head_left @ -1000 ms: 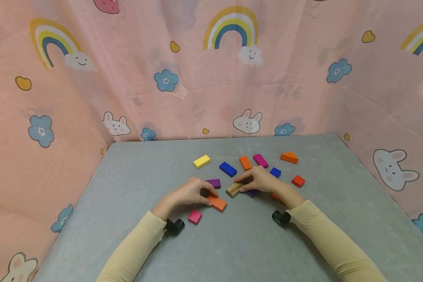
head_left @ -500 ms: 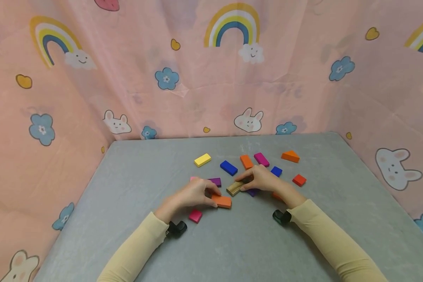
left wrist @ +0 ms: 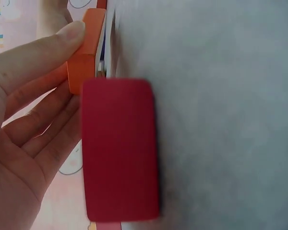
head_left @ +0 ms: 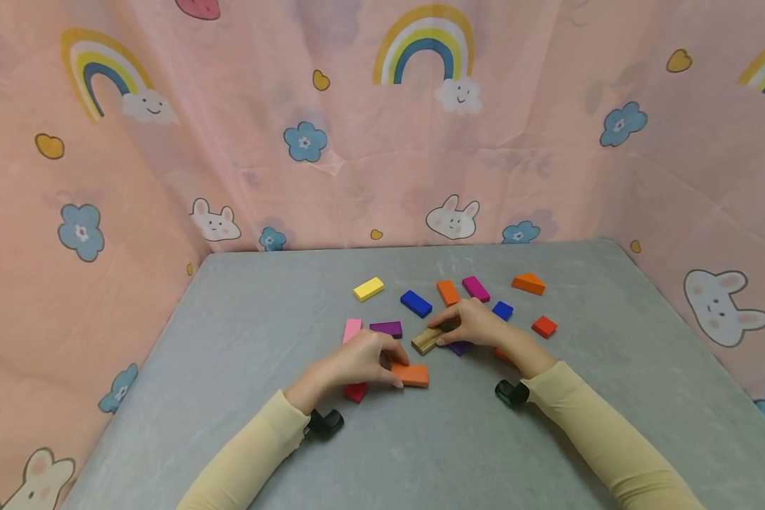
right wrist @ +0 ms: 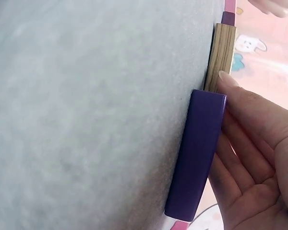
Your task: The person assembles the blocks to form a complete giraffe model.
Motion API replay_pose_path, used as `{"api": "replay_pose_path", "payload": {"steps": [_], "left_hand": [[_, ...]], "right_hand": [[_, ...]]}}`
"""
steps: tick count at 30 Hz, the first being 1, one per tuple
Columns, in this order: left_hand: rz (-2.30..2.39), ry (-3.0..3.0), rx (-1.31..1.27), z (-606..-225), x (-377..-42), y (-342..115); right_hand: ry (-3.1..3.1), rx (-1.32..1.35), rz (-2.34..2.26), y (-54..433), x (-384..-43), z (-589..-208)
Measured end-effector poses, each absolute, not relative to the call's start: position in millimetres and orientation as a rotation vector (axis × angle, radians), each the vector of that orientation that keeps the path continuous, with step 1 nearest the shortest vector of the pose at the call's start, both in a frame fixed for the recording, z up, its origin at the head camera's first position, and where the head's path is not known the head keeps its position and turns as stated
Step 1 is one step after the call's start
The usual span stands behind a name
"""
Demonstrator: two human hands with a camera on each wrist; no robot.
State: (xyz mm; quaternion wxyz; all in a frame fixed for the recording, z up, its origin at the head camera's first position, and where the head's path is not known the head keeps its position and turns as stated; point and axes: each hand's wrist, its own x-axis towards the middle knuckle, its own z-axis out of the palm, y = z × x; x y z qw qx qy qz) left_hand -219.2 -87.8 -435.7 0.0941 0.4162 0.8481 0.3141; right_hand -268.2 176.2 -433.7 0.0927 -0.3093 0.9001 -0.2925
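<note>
Wide grey counter [head_left: 261, 304] underneath it all; here's the left grip [head_left: 360, 359], thumb and fingers pinching an orange block [head_left: 416, 376] around mid-counter; the right grip [head_left: 478, 326] pinches a wooden block [head_left: 425, 341], slightly farther back, near a purple block [right wrist: 197, 153]; both held pieces look light, stiff and tough; orange's smooth paint could slip a touch, bare grain should cling better; long opposite edges look the best hold; smallest, off to the right, a red block [head_left: 544, 326].
</note>
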Motion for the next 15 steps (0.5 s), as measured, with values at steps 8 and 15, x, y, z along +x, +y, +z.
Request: {"api": "replay_pose_path", "payload": {"steps": [8, 15], "left_hand": [[0.937, 2.470, 1.245, -435.6, -215.3, -86.6], [0.929, 2.469, 1.263, -439.8, -215.3, -88.8]], "right_hand": [[2.666, -0.914, -0.872, 176.7, -269.9, -434.9], [2.657, -0.907, -0.871, 177.1, -270.9, -435.9]]}}
